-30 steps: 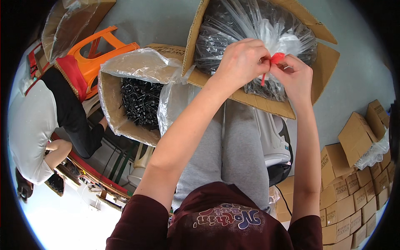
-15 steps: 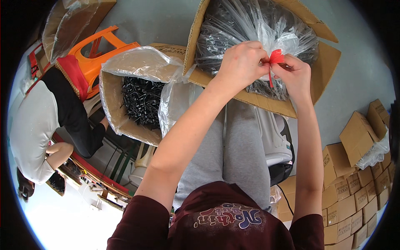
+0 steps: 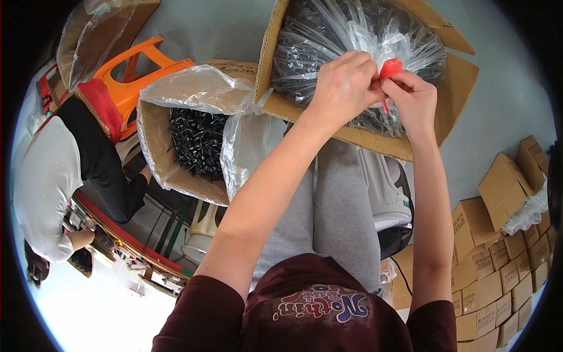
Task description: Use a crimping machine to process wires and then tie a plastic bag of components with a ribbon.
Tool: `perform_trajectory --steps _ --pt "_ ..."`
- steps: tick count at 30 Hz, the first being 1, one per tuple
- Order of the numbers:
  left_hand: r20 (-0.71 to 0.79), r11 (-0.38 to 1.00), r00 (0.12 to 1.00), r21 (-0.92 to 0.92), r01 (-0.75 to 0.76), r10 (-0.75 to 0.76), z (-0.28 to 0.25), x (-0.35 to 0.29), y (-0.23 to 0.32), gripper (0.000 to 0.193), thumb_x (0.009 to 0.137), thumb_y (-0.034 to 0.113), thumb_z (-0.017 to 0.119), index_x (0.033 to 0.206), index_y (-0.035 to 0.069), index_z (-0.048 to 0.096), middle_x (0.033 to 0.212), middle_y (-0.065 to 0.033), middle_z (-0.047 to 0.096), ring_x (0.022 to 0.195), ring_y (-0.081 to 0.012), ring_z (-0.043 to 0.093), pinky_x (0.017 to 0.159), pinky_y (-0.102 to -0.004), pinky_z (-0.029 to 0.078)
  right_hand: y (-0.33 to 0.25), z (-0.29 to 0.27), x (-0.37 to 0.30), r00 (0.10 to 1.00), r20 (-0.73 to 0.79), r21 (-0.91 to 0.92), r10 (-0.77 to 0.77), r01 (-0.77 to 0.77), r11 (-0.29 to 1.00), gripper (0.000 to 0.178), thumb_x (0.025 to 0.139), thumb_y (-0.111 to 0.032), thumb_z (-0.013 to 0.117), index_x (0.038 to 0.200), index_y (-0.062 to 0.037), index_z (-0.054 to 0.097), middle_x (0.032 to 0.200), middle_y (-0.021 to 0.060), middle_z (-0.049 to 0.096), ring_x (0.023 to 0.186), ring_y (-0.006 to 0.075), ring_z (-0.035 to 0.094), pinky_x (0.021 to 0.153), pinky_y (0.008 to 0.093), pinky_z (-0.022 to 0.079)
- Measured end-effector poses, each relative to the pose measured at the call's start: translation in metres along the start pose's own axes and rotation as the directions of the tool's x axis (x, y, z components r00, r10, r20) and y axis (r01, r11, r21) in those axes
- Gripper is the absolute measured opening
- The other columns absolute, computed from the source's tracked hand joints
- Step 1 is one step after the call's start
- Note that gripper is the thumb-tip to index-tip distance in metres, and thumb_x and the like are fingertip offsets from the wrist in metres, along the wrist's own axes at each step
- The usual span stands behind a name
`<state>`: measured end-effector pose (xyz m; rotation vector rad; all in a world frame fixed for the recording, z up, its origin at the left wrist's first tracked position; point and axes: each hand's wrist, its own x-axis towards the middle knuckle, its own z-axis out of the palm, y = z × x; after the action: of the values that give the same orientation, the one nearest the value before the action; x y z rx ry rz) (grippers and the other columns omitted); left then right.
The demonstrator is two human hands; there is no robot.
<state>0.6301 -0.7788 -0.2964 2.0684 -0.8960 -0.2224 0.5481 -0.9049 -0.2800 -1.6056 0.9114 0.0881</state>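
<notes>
A clear plastic bag (image 3: 316,56) full of dark parts fills an open cardboard box (image 3: 460,88) in front of my knees. Its neck is gathered, with a red tie (image 3: 390,68) around it. My left hand (image 3: 347,85) pinches the tie from the left, fingertips closed. From the right, my right hand (image 3: 413,97) grips it between thumb and forefinger. The fingertips of both hands nearly meet just below the red loop, and a short red end hangs down beneath them. Exactly how the strands cross is hidden by the fingers.
Left of the big box stands a lined carton (image 3: 167,170) holding many small black parts (image 3: 198,141). Beyond it is an orange stool (image 3: 126,76). A co-worker in a pale top (image 3: 47,182) sits at far left. Cardboard boxes (image 3: 484,287) are stacked at right.
Both hands stay at the bag's neck. The red loop now stands up rounder above my fingers, and less of the hanging end shows. The co-worker's arm has shifted.
</notes>
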Motion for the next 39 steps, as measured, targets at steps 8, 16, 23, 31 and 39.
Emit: perform_trajectory --steps 8,16,23,31,39 --pt "0.114 0.887 0.926 -0.266 0.378 -0.36 -0.031 -0.004 -0.024 0.01 0.066 0.008 0.07 0.074 0.003 0.068 0.071 -0.0049 0.063 0.065 -0.0146 0.063 0.061 -0.0264 0.051 0.013 -0.022 0.003 0.989 0.06 0.185 0.132 -0.141 0.973 0.012 0.075 -0.004 0.065 0.08 0.0052 0.069 0.067 0.0037 0.061 0.058 0.0078 0.049 0.055 0.0235 0.041" --pt "0.187 0.863 0.926 -0.337 0.375 -0.33 -0.029 -0.001 0.002 0.013 0.072 0.01 0.072 0.084 0.006 0.073 0.078 -0.0041 0.066 0.069 -0.0138 0.063 0.064 -0.0259 0.052 -0.006 -0.008 0.004 0.987 0.144 0.252 0.067 -0.102 0.962 0.01 0.076 -0.004 0.066 0.078 0.005 0.068 0.064 0.0024 0.058 0.058 0.0074 0.05 0.056 0.0231 0.04" --pt "0.316 0.926 0.907 -0.16 0.341 -0.279 -0.031 0.006 0.0 0.013 0.073 0.011 0.071 0.084 0.004 0.072 0.078 -0.0054 0.066 0.07 -0.0157 0.065 0.065 -0.0275 0.052 -0.005 -0.007 0.001 0.978 0.181 0.23 0.107 -0.148 0.962 0.01 0.076 -0.006 0.066 0.078 0.0034 0.069 0.061 0.0027 0.057 0.058 0.0089 0.05 0.058 0.0242 0.041" --pt "0.212 0.989 0.967 -0.026 0.148 -0.14 -0.022 0.005 0.004 0.011 0.071 0.012 0.069 0.08 0.006 0.07 0.076 -0.0038 0.064 0.068 -0.0168 0.064 0.063 -0.0272 0.05 0.003 -0.01 0.001 0.986 0.157 0.271 0.052 -0.093 0.958 0.008 0.077 -0.004 0.067 0.08 0.0031 0.069 0.064 0.0034 0.06 0.06 0.0087 0.052 0.059 0.0237 0.042" --pt "0.262 0.968 0.94 -0.06 0.243 -0.22 -0.022 0.009 0.001 0.013 0.07 0.014 0.071 0.081 0.006 0.07 0.075 -0.0038 0.064 0.068 -0.016 0.064 0.064 -0.0275 0.051 0.001 -0.008 0.002 0.986 0.159 0.19 0.052 -0.082 0.978 0.012 0.079 -0.005 0.067 0.086 0.0036 0.07 0.07 0.0045 0.063 0.062 0.0082 0.055 0.06 0.0225 0.045"
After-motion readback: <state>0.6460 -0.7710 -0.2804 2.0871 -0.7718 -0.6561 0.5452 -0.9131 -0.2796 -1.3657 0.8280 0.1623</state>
